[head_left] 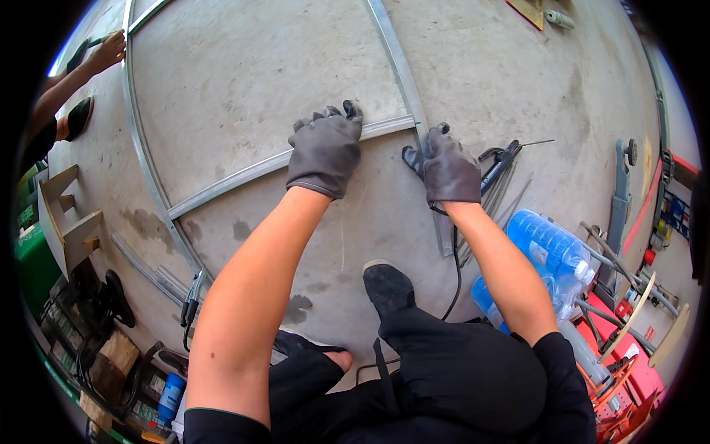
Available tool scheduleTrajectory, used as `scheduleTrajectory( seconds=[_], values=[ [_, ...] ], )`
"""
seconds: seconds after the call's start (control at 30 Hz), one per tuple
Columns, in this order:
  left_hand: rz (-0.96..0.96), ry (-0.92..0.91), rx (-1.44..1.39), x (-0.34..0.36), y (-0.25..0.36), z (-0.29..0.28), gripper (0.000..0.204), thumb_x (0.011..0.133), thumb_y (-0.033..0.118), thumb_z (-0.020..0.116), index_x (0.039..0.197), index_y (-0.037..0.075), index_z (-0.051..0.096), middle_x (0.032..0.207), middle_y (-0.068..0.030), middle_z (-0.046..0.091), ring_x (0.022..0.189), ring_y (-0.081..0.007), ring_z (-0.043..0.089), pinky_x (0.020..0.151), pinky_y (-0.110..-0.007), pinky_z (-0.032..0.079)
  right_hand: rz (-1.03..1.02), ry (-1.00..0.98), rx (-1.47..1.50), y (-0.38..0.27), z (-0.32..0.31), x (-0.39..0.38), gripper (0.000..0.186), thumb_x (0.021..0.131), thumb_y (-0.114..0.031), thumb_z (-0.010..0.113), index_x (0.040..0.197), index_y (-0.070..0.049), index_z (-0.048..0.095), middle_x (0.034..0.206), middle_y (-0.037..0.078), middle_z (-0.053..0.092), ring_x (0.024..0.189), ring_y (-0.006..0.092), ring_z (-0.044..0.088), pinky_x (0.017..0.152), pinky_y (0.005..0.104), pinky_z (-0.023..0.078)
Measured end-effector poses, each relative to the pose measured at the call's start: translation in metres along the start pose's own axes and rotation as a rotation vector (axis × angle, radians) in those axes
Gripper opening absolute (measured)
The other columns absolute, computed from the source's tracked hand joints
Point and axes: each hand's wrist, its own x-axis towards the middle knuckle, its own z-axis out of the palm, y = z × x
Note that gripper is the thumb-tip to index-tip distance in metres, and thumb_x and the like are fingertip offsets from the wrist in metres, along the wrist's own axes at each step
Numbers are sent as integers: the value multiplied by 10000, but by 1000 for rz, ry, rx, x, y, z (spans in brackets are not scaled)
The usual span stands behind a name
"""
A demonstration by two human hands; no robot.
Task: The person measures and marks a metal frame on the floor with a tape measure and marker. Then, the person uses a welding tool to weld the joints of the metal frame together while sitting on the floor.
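Note:
My left hand [324, 152], in a dark grey work glove, grips the metal crossbar [240, 176] near its right part. This bar runs between the left rail [140, 137] and the right rail [396, 63] of a metal frame on the floor. At the joint with the right rail, my right hand [450, 169], gloved alike, is closed around that rail just below the crossbar's end. Beside it lies a welding electrode holder [503, 163] with a thin rod in it. Several loose welding rods [500, 194] lie under it. The glove hides part of the rail.
Another person's hand [109, 52] touches the left rail at the far left. Blue-tinted water bottles [546, 248] and red equipment [629, 348] crowd the right side. A black cable [456, 274] runs by my shoe [388, 285]. A clamp [192, 300] sits at the left rail's near end.

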Motion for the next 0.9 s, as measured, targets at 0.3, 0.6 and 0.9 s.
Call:
scheduleTrajectory(
  seconds=[0.3,0.6,0.9],
  values=[
    [-33,-90,-68,2,2,-13,512,962,149,626,1464,58,574,1080,-172,737,986,-350,735,835,-494,572,-7,-13,-26,4,4,2,356,981,-483,724,1062,-137,710,1111,139,760,1090,382,736,928,522,573],
    [-23,-53,-107,1,1,-13,480,982,162,612,1452,69,584,1047,-157,742,963,-354,735,822,-500,573,-11,-22,-40,3,2,1,389,979,-504,721,1084,-130,704,1109,149,758,1084,387,740,921,529,578],
    [-14,1,-94,0,0,-5,418,985,126,571,1398,106,632,999,-135,741,910,-332,745,782,-500,577,-23,-47,-15,8,5,4,512,962,-595,727,1161,-126,678,1093,194,752,1058,438,725,885,555,578]
  ],
)
